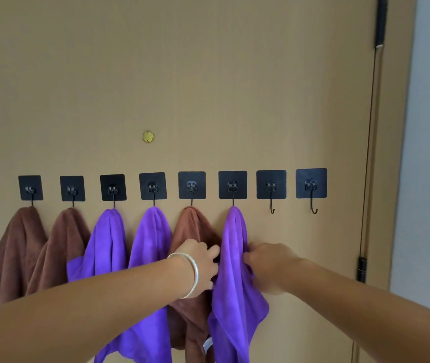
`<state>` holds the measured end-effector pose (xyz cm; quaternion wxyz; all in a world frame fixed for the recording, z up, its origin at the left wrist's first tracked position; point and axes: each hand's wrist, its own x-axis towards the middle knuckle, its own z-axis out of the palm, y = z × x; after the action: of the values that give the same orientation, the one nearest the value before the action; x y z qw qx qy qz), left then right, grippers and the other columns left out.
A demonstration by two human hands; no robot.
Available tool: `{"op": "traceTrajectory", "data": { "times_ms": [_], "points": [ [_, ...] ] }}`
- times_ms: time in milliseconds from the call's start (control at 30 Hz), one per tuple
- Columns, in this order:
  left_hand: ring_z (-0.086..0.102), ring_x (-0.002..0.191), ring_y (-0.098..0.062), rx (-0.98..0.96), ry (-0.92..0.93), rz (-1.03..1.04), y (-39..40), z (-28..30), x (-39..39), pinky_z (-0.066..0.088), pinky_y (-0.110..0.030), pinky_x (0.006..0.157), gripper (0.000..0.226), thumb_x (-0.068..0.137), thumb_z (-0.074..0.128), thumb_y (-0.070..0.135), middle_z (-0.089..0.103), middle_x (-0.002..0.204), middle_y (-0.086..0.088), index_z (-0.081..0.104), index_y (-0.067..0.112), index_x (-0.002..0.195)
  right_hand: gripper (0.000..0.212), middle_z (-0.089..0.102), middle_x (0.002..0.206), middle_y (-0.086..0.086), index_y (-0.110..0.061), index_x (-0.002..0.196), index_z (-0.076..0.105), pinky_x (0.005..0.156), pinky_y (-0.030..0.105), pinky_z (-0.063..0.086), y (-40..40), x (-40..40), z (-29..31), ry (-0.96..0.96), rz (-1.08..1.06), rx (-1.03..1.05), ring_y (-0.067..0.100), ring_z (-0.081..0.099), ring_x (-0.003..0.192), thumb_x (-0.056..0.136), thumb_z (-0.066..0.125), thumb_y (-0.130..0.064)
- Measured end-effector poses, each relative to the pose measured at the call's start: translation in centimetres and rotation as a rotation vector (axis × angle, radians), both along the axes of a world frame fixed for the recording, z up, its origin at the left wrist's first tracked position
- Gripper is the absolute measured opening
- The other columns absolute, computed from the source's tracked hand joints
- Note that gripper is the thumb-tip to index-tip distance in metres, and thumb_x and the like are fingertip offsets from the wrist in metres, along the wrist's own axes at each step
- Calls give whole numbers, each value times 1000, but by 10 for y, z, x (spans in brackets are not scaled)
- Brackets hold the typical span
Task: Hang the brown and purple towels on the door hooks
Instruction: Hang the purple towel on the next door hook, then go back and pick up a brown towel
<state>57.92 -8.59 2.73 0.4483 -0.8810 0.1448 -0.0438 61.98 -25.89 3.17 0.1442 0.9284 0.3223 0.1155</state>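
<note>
I see a tan door (pixel 208 74) with a row of eight black stick-on hooks across it. Counting from the left, the first two hooks carry brown towels (pixel 12 252), the third and fourth carry purple towels (pixel 109 244), the fifth carries another brown towel (pixel 195 231), and the sixth hook (pixel 232 185) carries a purple towel (pixel 234 271) that hangs straight down from its tip. The seventh hook (pixel 271 191) and the eighth hook (pixel 311 189) are bare.

My left hand (pixel 200 268), with a silver bangle (pixel 191 273) on the wrist, reaches in from the left and its curled fingers grip the left edge of that sixth towel, in front of the brown one beside it. My right hand (pixel 268 265) comes in from the right and pinches the towel's right edge at about the same height. A small brass disc (pixel 148 137) sits on the door above the hooks, and a black fitting (pixel 362 268) runs along the door's right edge.
</note>
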Motion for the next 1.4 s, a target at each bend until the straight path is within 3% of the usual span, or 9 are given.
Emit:
{"op": "traceTrajectory", "data": {
  "times_ms": [133,233,400,533,600,667,833,1167,1400],
  "points": [
    [51,106,-30,-192,39,167,-4,0,-3,37,-39,74,47,96,48,32,29,138,-9,38,22,141,40,42,125,6,-19,130,44,83,37,45,-5,1,-10,10,-17,25,28,54,106,92,49,-30],
    [52,90,-22,-242,52,165,-1,21,-10,38,-38,67,31,95,47,24,43,127,-6,54,18,125,32,52,115,3,-20,121,52,77,36,44,-9,2,-5,-31,-54,79,26,58,100,90,48,-27],
    [56,84,-24,-377,-347,93,-14,61,-18,27,-31,60,24,94,40,25,63,101,-4,63,19,96,20,57,97,2,-19,101,60,64,30,36,-13,-2,31,-251,-76,284,24,51,77,91,42,-19],
    [47,112,-25,-597,-605,-72,-20,73,-4,34,-42,85,45,94,37,48,51,122,-3,46,23,130,26,53,107,4,-20,113,56,67,32,37,-25,-3,53,-381,-97,500,25,53,95,90,45,-25],
    [28,134,-23,-678,-650,-164,-23,73,6,24,-50,107,64,93,35,53,35,143,-3,20,24,148,32,49,112,3,-22,119,51,71,35,37,-36,1,56,-456,-144,522,25,47,102,89,45,-31],
    [11,143,-23,-696,-671,-226,-30,70,15,13,-54,113,73,92,32,57,21,152,-4,5,23,152,42,46,123,3,-25,128,44,84,39,39,-48,3,55,-480,-197,547,26,42,114,89,46,-39],
    [2,145,-24,-705,-638,-382,-55,68,34,8,-53,114,74,94,28,57,12,157,-7,2,20,152,60,34,144,4,-30,141,27,111,48,26,-77,-3,48,-519,-351,470,26,29,134,89,45,-54],
    [0,146,-24,-835,-460,-773,-127,81,48,10,-51,115,73,95,28,55,8,157,-8,-2,21,152,65,17,156,3,-31,147,13,117,53,5,-134,-79,59,-651,-731,269,23,6,146,92,37,-57],
    [2,146,-24,-967,-278,-1126,-190,70,-7,8,-52,116,72,95,29,54,7,158,-7,-2,23,152,64,26,153,5,-30,145,24,117,52,10,-150,-192,49,-752,-962,211,24,14,144,90,46,-54]
  ]
}}
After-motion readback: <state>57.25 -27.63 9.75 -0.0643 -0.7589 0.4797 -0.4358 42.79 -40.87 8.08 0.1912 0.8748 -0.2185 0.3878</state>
